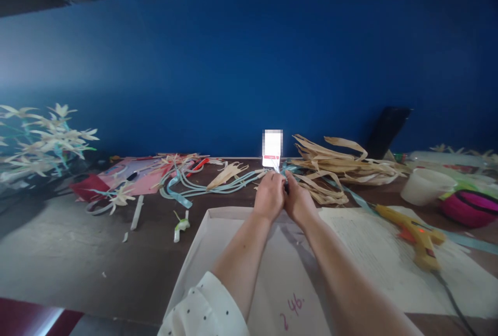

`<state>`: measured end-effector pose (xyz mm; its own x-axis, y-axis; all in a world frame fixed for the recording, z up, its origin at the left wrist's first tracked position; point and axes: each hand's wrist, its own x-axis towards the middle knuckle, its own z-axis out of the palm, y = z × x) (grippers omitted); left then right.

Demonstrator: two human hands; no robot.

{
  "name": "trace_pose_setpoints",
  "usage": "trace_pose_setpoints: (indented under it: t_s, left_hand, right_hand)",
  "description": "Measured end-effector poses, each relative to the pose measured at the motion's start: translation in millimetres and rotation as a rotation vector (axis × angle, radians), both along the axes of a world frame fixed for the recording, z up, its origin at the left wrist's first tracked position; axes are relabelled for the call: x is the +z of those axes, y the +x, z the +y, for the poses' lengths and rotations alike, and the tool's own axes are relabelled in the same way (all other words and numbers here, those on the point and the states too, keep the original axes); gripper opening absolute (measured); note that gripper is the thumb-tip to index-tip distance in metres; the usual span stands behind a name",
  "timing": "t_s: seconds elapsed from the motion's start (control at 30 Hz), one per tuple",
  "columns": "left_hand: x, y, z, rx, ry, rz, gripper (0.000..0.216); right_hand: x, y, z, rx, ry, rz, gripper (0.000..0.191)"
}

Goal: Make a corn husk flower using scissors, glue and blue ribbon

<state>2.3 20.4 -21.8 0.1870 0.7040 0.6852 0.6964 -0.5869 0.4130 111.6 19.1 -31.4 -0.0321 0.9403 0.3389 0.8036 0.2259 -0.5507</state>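
Observation:
My left hand point(270, 194) and my right hand point(299, 199) meet over the far edge of a white box lid point(229, 232), fingers closed. From the right hand shows a dark handle point(287, 185), with a pale, shiny blade tip point(276, 165) pointing up; it looks like a pair of scissors. What the left fingers pinch is hidden. Just beyond my hands a lit phone screen point(271, 148) stands against the blue wall. Dried tan husk strips point(342, 165) lie right of the hands, and pale blue-green wrapped stems point(229, 188) reach toward them from the left.
A yellow glue gun point(418, 237) with a red light lies on printed paper point(361, 237) at right, its cord trailing forward. Beyond are a white cup point(426, 186) and a magenta pouch point(469, 209). Husk flowers point(46, 136) stand at left; scraps point(181, 226) lie nearby.

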Motion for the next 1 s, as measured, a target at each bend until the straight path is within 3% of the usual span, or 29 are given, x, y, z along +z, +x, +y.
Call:
trace_pose_setpoints:
  t_s: [0.17, 0.33, 0.5, 0.7, 0.83, 0.93, 1.0]
  left_hand:
    - [-4.2, -3, 4, 0.061, 0.017, -0.045, 0.02]
    - [-8.2, -16, 17, 0.232, -0.148, -0.176, 0.015]
    - [-8.2, -23, 21, 0.286, -0.39, -0.314, 0.01]
    - [-12.0, -23, 21, 0.297, -0.451, -0.252, 0.011]
    - [-14.5, -24, 21, 0.352, -0.331, -0.128, 0.012]
    - [-9.9, -16, 13, 0.382, -0.062, -0.06, 0.013]
    - [-4.9, -5, 4, 0.329, 0.092, -0.021, 0.014]
  right_hand:
    - [4.1, -4, -4, 0.011, 0.002, 0.033, 0.06]
    - [5.3, -4, -5, 0.026, 0.046, 0.239, 0.062]
    - [-1.0, 12, 7, -0.202, 0.27, 0.645, 0.039]
    - [-13.6, 21, 22, -0.302, 0.34, 0.903, 0.025]
    - [-13.2, 19, 22, -0.3, 0.349, 1.009, 0.024]
    - [-9.8, 20, 21, -0.309, 0.37, 1.063, 0.022]
    - [-7.7, 21, 21, -0.318, 0.372, 1.061, 0.023]
